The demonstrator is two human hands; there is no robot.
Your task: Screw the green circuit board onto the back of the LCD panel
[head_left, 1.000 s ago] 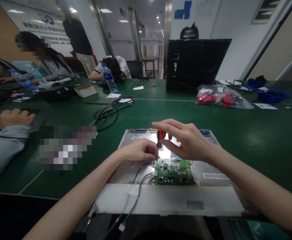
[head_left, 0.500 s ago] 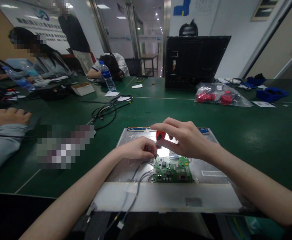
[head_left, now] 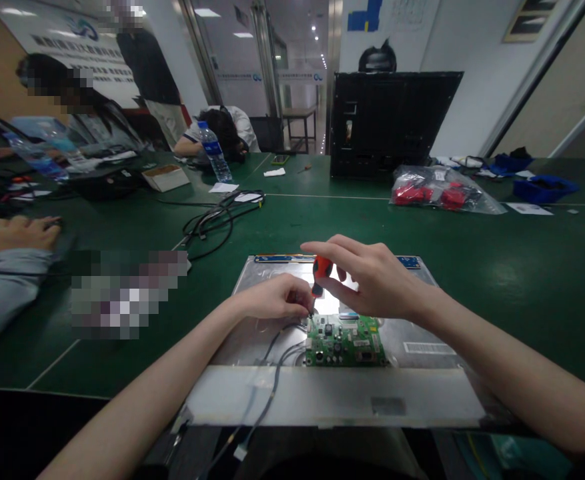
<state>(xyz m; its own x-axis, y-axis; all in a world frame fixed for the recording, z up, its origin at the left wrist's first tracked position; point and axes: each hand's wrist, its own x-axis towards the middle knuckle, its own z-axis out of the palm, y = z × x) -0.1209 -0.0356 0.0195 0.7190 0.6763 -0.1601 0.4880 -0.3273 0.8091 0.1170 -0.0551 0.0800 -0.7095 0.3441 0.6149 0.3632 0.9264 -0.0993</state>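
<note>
A green circuit board (head_left: pixel 345 341) lies on the back of a silver display panel (head_left: pixel 412 400) in front of me. My right hand (head_left: pixel 372 277) is closed around the red and black handle of a screwdriver (head_left: pixel 322 268), which stands upright with its tip down at the board's upper left corner. Close beside that tip, my left hand (head_left: pixel 282 297) has its fingers pinched together; whatever they hold, if anything, is hidden. Grey cables (head_left: pixel 276 383) run from the board's left side over the panel's front edge to a white connector (head_left: pixel 241 453).
Black cables (head_left: pixel 209 223) lie coiled on the green table (head_left: pixel 302 223). Further back stand a water bottle (head_left: pixel 215 152) and a large black monitor (head_left: pixel 392 123), with a plastic bag of red items (head_left: pixel 442 190) before it. Another person's hand (head_left: pixel 17 235) rests at the left; other people are beyond.
My right index finger has lifted slightly, and more of the screwdriver handle shows. My left hand stays in place. The other person's hand at the left has shifted slightly.
</note>
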